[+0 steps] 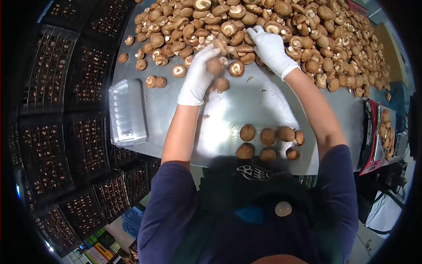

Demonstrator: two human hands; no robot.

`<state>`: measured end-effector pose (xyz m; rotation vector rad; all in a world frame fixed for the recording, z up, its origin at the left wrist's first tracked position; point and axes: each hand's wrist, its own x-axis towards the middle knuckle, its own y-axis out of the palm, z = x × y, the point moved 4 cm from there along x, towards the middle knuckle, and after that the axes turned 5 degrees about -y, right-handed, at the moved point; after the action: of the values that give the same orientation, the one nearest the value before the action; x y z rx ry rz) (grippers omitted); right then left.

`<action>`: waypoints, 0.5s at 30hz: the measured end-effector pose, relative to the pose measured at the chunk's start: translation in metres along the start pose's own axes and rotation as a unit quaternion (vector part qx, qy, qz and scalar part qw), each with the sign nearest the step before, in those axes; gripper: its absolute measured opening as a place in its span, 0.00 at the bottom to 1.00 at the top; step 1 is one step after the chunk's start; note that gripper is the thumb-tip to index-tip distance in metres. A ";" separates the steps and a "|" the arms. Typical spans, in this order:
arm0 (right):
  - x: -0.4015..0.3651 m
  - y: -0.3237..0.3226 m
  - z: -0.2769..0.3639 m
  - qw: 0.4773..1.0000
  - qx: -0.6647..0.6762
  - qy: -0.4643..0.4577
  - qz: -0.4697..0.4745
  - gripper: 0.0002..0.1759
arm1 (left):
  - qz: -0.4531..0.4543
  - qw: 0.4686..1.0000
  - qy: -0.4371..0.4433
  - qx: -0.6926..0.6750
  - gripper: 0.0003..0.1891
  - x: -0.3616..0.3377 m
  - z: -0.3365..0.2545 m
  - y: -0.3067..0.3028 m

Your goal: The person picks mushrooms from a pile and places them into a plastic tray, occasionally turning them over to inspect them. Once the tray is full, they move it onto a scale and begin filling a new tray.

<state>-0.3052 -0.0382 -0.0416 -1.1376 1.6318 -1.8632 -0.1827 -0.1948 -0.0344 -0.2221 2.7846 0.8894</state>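
Brown mushrooms held near a big pile

Two brown mushrooms (pixel 214 66) are held by the left hand (pixel 198 79) in a white glove, with the fingers curled round them. The big pile (pixel 325 39) is spread over the far side of the shiny table (pixel 162 110). Its near edge is touched by the right hand (pixel 271 47), gloved in white too – how tightly its fingers are closed cannot be told. A few loose mushrooms (pixel 179 71) are scattered near the left hand, between the pile and the near side.

At the near edge, seven mushrooms (pixel 247 132) are set in a see-through tray (pixel 234 141), mostly with brown tops up. More see-through trays (pixel 127 112) are stacked at the left – well apart from the filled one. Black crates (pixel 48 70) of mushrooms are lined up at the far left.
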 end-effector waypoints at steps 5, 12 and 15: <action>-0.019 -0.011 -0.022 0.924 0.337 0.157 0.088 0.31 | 0.084 0.996 -0.041 -0.007 0.17 -0.048 0.014 0.041; -0.111 -0.090 -0.036 0.550 0.784 0.280 0.071 0.20 | 0.339 0.855 -0.241 0.309 0.20 -0.134 0.122 0.159; -0.154 -0.096 -0.048 0.482 0.825 0.290 0.059 0.24 | 0.451 0.790 -0.213 0.356 0.21 -0.164 0.125 0.185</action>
<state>-0.2341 0.1291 0.0037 0.5352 -0.4905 -2.4123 -0.0429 0.0406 0.0087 1.3280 2.4523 -0.0991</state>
